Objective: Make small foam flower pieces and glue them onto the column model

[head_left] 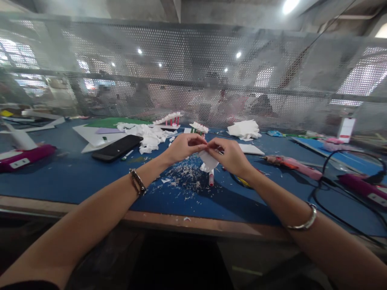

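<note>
I am pinching a small white foam piece (208, 160) between my left hand (181, 147) and right hand (230, 156), above the blue table (75, 181). It looks thin, so squeezing hard could be cracking it. Scraps (184, 177), a marker (211, 177), a phone (117, 148) and a black cable (338, 193) are crowding my elbows.

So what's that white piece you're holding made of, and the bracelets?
The white piece looks like soft matte foam or thick paper; crumbly white shavings lie beneath it. The right bracelet looks like shiny silvery metal. The left bracelet seems darker, maybe metal too.
</note>
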The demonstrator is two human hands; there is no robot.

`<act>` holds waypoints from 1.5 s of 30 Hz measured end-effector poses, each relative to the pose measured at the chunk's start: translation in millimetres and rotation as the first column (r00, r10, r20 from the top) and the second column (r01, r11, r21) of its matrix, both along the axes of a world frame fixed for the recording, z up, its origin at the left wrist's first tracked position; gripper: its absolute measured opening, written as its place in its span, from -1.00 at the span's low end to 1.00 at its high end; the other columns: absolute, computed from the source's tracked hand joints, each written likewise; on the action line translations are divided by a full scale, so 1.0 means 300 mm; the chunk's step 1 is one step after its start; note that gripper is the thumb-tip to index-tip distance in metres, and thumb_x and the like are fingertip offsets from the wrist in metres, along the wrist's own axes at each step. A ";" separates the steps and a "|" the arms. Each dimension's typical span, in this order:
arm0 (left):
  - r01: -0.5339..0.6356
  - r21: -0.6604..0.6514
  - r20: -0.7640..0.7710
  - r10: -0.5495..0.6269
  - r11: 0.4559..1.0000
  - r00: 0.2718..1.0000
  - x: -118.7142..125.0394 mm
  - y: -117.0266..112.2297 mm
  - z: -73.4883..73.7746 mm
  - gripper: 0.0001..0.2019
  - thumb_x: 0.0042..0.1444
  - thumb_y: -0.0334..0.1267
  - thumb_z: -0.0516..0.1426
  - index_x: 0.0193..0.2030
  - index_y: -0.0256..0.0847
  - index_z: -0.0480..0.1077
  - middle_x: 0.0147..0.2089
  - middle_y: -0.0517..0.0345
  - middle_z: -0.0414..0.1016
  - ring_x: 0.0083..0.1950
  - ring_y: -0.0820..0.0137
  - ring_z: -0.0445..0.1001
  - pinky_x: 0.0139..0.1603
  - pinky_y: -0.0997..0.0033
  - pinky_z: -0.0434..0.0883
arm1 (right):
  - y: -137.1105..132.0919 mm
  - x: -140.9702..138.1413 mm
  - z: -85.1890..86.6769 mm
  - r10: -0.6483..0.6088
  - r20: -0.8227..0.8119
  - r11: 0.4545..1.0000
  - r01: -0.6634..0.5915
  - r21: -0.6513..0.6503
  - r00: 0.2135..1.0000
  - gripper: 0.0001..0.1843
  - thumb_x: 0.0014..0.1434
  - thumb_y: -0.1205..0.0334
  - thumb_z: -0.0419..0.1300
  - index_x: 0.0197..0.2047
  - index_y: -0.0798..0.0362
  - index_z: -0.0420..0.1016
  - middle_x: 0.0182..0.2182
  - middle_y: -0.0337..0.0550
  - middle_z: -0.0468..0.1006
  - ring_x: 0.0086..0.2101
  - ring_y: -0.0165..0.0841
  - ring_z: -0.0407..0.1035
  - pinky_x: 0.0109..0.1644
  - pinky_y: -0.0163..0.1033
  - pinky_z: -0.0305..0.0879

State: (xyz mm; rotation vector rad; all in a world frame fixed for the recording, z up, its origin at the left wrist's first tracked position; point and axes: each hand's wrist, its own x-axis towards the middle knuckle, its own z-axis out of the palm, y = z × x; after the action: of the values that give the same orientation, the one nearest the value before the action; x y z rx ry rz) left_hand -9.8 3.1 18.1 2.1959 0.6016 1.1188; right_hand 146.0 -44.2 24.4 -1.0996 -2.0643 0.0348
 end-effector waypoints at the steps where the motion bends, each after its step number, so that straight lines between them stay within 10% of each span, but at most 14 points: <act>1: -0.006 0.008 -0.018 0.006 1.000 1.000 -0.001 -0.001 0.001 -0.84 -0.09 -0.25 0.11 -0.40 -0.30 0.39 -0.42 0.05 0.49 -0.42 0.48 0.42 -0.40 0.50 0.36 | 0.000 0.000 -0.002 -0.007 0.014 1.000 0.008 -0.005 1.000 -0.90 0.00 0.28 0.07 -0.48 0.10 0.37 -0.53 -0.19 0.46 -0.50 -0.46 0.28 -0.39 -0.32 0.19; 9: -0.128 0.174 -0.002 0.130 0.976 0.991 0.006 -0.033 0.011 -0.85 -0.04 -0.28 0.09 -0.37 -0.32 0.41 -0.35 0.02 0.49 -0.31 0.45 0.43 -0.25 0.44 0.35 | 0.007 -0.001 -0.006 -0.069 -0.087 0.997 0.066 -0.038 0.994 -0.82 0.01 0.21 0.06 -0.53 0.11 0.32 -0.59 -0.22 0.39 -0.56 -0.49 0.22 -0.49 -0.35 0.13; 19: -0.046 -0.149 0.009 0.048 0.988 0.999 0.031 -0.014 -0.012 -0.84 0.07 -0.28 -0.03 -0.36 -0.30 0.32 -0.47 0.10 0.39 -0.52 0.54 0.30 -0.48 0.49 0.29 | 0.001 -0.008 0.002 0.053 -0.337 0.983 -0.108 -0.146 0.940 -0.87 -0.04 0.23 0.12 -0.51 0.12 0.31 -0.58 -0.27 0.36 -0.55 -0.53 0.22 -0.48 -0.38 0.16; 29: 0.104 -0.479 0.313 0.059 0.872 0.948 0.048 -0.037 -0.022 -0.92 -0.09 -0.36 0.10 -0.53 -0.31 0.28 -0.58 0.26 0.24 -0.57 0.62 0.19 -0.51 0.56 0.19 | 0.014 -0.004 -0.015 0.042 -0.389 0.985 -0.104 -0.138 0.920 -0.81 -0.05 0.17 0.14 -0.53 0.12 0.30 -0.60 -0.29 0.34 -0.57 -0.54 0.20 -0.51 -0.40 0.13; 38: -0.069 -0.134 0.153 0.089 0.989 0.984 0.031 -0.033 -0.010 -0.87 -0.09 -0.30 0.11 -0.54 -0.33 0.35 -0.57 0.19 0.33 -0.52 0.57 0.24 -0.47 0.52 0.21 | 0.012 -0.006 -0.020 0.007 -0.374 0.994 -0.047 -0.099 0.927 -0.78 -0.07 0.15 0.16 -0.57 0.11 0.28 -0.63 -0.30 0.32 -0.58 -0.55 0.18 -0.53 -0.40 0.11; 45: 0.074 -0.096 0.038 -0.071 0.993 0.997 -0.006 -0.012 0.013 -0.83 -0.15 -0.23 0.16 -0.53 -0.33 0.36 -0.56 0.17 0.34 -0.52 0.56 0.27 -0.51 0.55 0.22 | 0.012 -0.007 -0.015 0.045 -0.340 0.988 -0.092 -0.124 0.939 -0.79 -0.09 0.15 0.17 -0.57 0.11 0.28 -0.61 -0.29 0.31 -0.56 -0.53 0.18 -0.50 -0.37 0.14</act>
State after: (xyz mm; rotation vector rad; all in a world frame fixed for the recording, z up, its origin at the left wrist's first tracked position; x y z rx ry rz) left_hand -11.4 -0.4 22.1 2.0948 0.5457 1.0651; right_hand 143.9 -40.6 20.0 -1.0232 -1.8095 0.3807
